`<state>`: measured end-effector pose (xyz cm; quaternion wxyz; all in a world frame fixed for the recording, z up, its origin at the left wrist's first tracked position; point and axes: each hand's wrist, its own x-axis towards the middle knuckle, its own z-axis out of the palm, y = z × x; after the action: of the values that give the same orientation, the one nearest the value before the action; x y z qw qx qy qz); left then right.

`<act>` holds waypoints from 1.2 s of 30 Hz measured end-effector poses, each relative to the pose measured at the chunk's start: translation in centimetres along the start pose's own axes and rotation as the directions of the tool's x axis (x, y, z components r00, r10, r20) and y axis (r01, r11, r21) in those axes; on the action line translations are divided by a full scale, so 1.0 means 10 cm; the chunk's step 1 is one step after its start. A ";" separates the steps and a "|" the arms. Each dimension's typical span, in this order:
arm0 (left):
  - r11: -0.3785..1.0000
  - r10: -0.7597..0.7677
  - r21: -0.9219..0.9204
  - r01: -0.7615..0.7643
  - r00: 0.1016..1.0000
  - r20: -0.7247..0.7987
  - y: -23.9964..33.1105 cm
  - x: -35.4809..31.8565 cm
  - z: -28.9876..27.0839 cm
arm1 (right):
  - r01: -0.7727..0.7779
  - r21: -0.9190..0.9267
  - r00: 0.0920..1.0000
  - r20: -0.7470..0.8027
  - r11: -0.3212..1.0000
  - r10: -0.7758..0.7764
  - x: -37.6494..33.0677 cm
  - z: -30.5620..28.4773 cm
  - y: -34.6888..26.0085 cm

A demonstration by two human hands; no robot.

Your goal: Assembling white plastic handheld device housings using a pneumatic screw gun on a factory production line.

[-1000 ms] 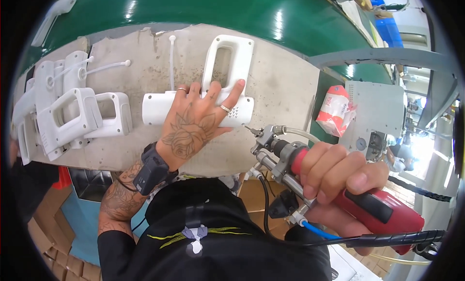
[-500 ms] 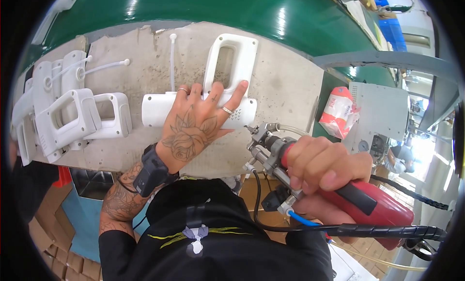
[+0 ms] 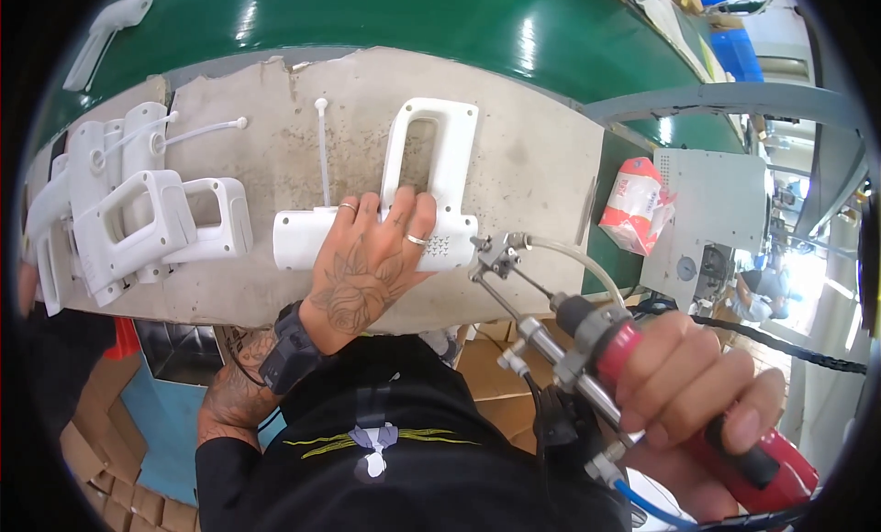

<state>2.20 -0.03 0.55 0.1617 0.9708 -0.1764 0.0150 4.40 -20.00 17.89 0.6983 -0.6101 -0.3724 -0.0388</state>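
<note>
A green conveyor belt (image 3: 385, 23) curves across the top, and below it lies the pale, scuffed worktop (image 3: 541, 156). On the worktop's middle sits a white plastic housing (image 3: 431, 165) with a loop handle pointing toward the belt and a long body lying crosswise. The left hand (image 3: 372, 261) lies flat on that body, fingers spread, its grip released and only pressing down. At the lower right, the right hand (image 3: 697, 394) is clenched around the red handle of a powered screwdriver (image 3: 596, 339), whose metal nose piece touches the right end of the housing, with a clear hose looping beside it. At the worktop's left end is a stack of white handle parts (image 3: 138, 225), well apart from the hands. A thin white cable tie (image 3: 323, 151) lies just left of the loop handle. A red-and-white bag (image 3: 633, 206) rests beside the grey metal box (image 3: 707, 211) to the right.
</note>
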 end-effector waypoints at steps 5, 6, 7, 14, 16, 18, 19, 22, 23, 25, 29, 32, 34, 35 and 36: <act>1.000 0.020 0.003 -0.020 1.000 -0.008 0.01 0.03 0.01 | 0.029 -0.013 0.999 -0.028 0.999 -0.030 0.03 -0.03 0.22; 1.000 0.022 -0.003 -0.022 1.000 -0.014 0.00 0.02 0.00 | 0.030 -0.004 0.999 -0.026 1.000 -0.030 0.04 -0.03 0.27; 1.000 0.014 0.002 -0.014 1.000 -0.012 0.00 0.01 0.00 | 0.027 0.009 1.000 -0.007 1.000 -0.027 0.05 -0.02 0.31; 1.000 0.005 0.006 -0.005 1.000 -0.019 0.01 0.04 0.01 | 0.074 0.037 0.997 -0.025 0.997 -0.073 -0.02 -0.03 0.63; 1.000 0.002 0.004 -0.002 1.000 -0.016 0.00 0.03 0.01 | 0.057 0.039 0.995 -0.082 0.998 -0.053 -0.04 -0.01 0.70; 1.000 0.004 -0.005 -0.004 1.000 -0.019 0.00 0.04 0.00 | 0.047 0.047 0.995 -0.087 0.998 -0.042 -0.03 -0.02 0.79; 1.000 0.006 -0.008 -0.006 1.000 -0.019 0.00 0.05 0.01 | 0.021 0.047 0.997 -0.078 0.999 -0.017 -0.02 -0.03 0.80; 1.000 0.002 0.004 -0.002 1.000 -0.011 0.02 0.03 0.00 | -0.018 0.052 0.997 -0.071 0.998 0.022 -0.03 -0.02 0.84; 1.000 -0.003 0.002 0.003 1.000 -0.020 0.02 0.03 0.01 | -0.029 0.055 0.997 -0.072 0.998 0.033 -0.02 -0.02 0.85; 1.000 -0.009 0.004 0.009 0.999 -0.035 0.01 0.02 0.01 | -0.034 0.057 0.997 -0.070 0.998 0.038 0.00 -0.01 0.84; 0.999 0.014 -0.038 -0.014 1.000 -0.013 0.02 0.09 -0.01 | -0.013 0.118 1.000 -0.020 0.993 0.016 0.09 -0.09 0.50; 1.000 -0.013 -0.007 0.013 1.000 -0.017 -0.02 0.01 -0.02 | -0.039 0.127 0.999 0.043 0.991 0.034 0.16 -0.08 0.28; 1.000 -0.014 0.012 0.014 1.000 0.001 -0.04 -0.01 -0.03 | 0.092 0.045 0.996 0.008 0.995 -0.093 0.19 0.00 0.39; 1.000 -0.008 0.007 0.008 1.000 -0.002 -0.04 0.01 -0.03 | 0.095 0.068 0.995 0.006 0.993 -0.096 0.20 0.01 0.44; 1.000 0.003 0.001 -0.003 1.000 -0.001 -0.02 0.02 -0.02 | 0.095 0.061 0.995 0.007 0.994 -0.095 0.20 0.01 0.46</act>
<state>2.50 0.19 0.72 0.1611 0.9706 -0.1779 0.0158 8.13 -17.94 15.18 0.7120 -0.5704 -0.4054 -0.0576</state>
